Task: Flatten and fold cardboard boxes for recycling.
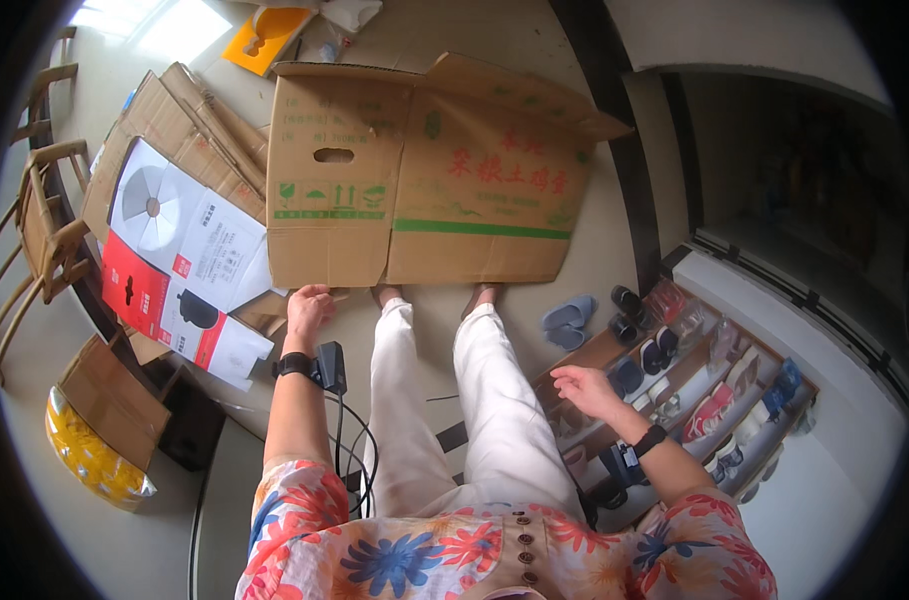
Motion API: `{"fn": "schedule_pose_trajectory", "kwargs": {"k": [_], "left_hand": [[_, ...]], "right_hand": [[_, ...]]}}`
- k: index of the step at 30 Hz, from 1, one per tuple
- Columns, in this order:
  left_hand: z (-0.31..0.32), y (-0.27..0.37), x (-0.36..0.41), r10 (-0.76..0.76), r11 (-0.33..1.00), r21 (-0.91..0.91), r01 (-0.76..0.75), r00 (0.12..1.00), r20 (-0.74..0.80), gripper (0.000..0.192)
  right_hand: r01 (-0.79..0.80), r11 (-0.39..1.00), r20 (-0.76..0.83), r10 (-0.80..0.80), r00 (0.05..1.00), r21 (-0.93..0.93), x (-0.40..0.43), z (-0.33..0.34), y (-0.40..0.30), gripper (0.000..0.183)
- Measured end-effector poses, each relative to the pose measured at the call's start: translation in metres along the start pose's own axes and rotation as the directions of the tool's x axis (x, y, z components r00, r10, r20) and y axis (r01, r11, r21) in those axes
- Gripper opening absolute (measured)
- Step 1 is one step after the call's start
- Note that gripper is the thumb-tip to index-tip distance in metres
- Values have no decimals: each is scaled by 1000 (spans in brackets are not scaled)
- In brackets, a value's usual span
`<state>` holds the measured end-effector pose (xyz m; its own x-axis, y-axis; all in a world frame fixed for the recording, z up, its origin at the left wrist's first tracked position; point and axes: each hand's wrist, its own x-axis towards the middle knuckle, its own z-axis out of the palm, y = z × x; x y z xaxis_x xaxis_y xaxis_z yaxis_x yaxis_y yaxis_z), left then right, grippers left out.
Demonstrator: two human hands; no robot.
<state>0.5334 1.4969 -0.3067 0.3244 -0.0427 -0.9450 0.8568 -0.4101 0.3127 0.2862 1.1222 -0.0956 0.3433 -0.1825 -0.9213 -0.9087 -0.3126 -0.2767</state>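
Note:
A large flattened cardboard box [492, 259], with green and red print and an oval hand hole, spreads in front of my feet. Its near edge covers my toes. My left hand [309, 313] is at the near left corner of this box, fingers curled by the edge. Whether they grip the cardboard cannot be told. To the left of that hand lies an unfolded white and red printed carton [191, 262] on a pile of flattened brown cardboard [199, 142]. My right hand [585, 391] is in the air beside my knee, fingers apart, holding nothing.
At right stands a shoe rack [706, 360] with several pairs of shoes; blue-grey slippers [568, 321] lie beside it. Wooden chairs [49, 217] line the left. A yellow package [94, 457] sits lower left. An orange-yellow item [263, 45] is beyond the box. A cable [375, 457] hangs by my left arm.

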Motion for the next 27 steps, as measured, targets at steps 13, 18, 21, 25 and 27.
{"fn": "schedule_pose_trajectory", "kwargs": {"k": [13, 18, 21, 25, 27], "left_hand": [[-87, 1, 149, 457, 776, 595, -209, 836, -303, 56], [-100, 19, 208, 338, 914, 329, -237, 893, -296, 75], [-89, 18, 237, 296, 955, 62, -290, 927, -231, 76], [-70, 29, 245, 365, 927, 193, -322, 895, -256, 63], [-66, 38, 223, 407, 911, 173, -373, 880, -245, 53]], "right_hand": [[-51, 997, 1, 52, 999, -62, 54, -44, -19, 25], [-119, 992, 142, 124, 982, -45, 101, -17, 18, 27], [-221, 975, 184, 222, 957, -27, 108, -8, 38, 26], [-259, 964, 176, 267, 948, -64, 108, -17, 50, 25], [-212, 971, 168, 228, 959, -107, 109, -23, 47, 24]]}}
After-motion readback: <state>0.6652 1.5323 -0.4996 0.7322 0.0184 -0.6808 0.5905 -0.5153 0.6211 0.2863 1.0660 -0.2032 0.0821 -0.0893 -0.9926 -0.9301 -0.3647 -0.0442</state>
